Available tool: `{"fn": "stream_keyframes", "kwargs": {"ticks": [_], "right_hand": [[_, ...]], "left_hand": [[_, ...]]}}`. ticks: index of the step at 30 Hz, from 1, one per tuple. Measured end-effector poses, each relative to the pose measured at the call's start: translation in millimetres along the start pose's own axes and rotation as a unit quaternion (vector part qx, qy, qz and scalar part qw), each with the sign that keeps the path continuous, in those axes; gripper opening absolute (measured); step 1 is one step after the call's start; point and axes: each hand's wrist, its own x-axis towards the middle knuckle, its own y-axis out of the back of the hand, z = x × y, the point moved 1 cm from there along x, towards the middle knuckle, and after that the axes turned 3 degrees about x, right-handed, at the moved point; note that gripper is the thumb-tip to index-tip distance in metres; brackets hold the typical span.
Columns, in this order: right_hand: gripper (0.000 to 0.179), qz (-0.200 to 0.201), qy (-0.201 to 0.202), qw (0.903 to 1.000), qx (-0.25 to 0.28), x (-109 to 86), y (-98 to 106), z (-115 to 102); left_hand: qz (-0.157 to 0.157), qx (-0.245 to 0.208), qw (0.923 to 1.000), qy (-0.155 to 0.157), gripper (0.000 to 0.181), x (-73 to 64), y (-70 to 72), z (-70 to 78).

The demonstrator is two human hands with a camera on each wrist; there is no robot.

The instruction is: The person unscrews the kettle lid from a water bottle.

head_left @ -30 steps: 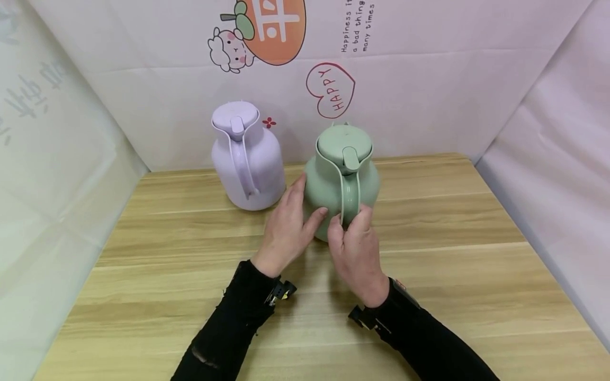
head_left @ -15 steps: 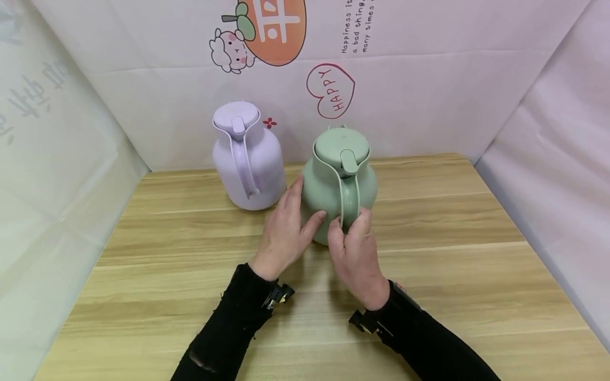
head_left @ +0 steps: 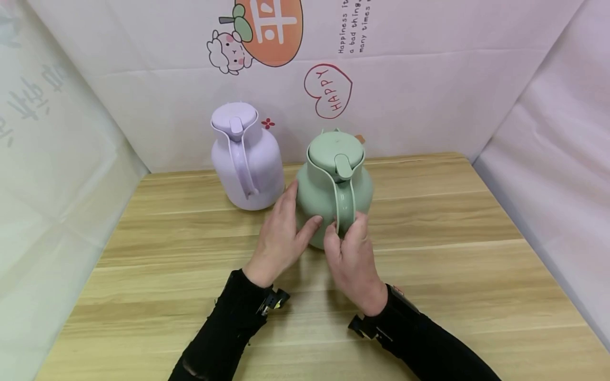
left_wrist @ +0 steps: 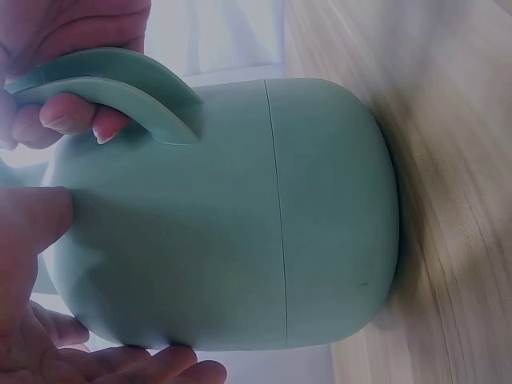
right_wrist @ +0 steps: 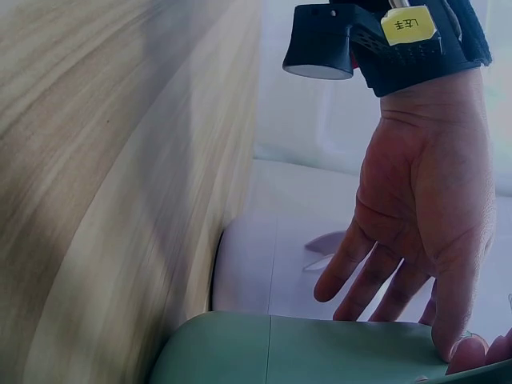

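Note:
A sage-green thermos jug (head_left: pixel 314 196) stands upright, its base at the tabletop. Its handle (head_left: pixel 345 201) faces the person. My right hand (head_left: pixel 355 267) grips the lower part of that handle, fingers curled through the loop. On the jug's left side rests my left hand (head_left: pixel 278 235), with fairly straight fingers along the wall and the thumb on the front. The left wrist view shows the green body (left_wrist: pixel 200 232) between left thumb and fingers. Behind and left stands a similar lilac thermos jug (head_left: pixel 264 164), touched by neither hand as far as shown.
The wooden table (head_left: pixel 452 275) reaches back to a white printed cloth (head_left: pixel 405 106). White cloth also hangs at the left and right sides. The lilac jug stands close to the left fingertips. Each wrist carries a small black camera.
The green jug has shifted a little toward the person and slightly left, both hands moving with it. The hold is the same. The lilac jug has stayed put.

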Motion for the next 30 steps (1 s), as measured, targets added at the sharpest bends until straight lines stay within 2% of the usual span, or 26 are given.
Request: {"fn": "stream_keyframes", "kwargs": {"ticks": [5,10,30], "right_hand": [[0.029,-0.001,0.012,0.9999,0.003,-2.2,-0.1,-0.1],[0.028,-0.005,0.004,1.0,0.001,-5.0,0.1,-2.0],[0.024,0.001,0.015,0.9999,-0.005,-8.0,0.8,-4.9]], "left_hand": [[0.001,0.001,1.0,-0.004,0.086,-3.7,0.9,0.3],[0.005,0.002,1.0,-0.008,0.085,-6.7,1.7,0.8],[-0.004,0.009,0.9999,0.006,0.086,-10.3,3.6,3.8]]}}
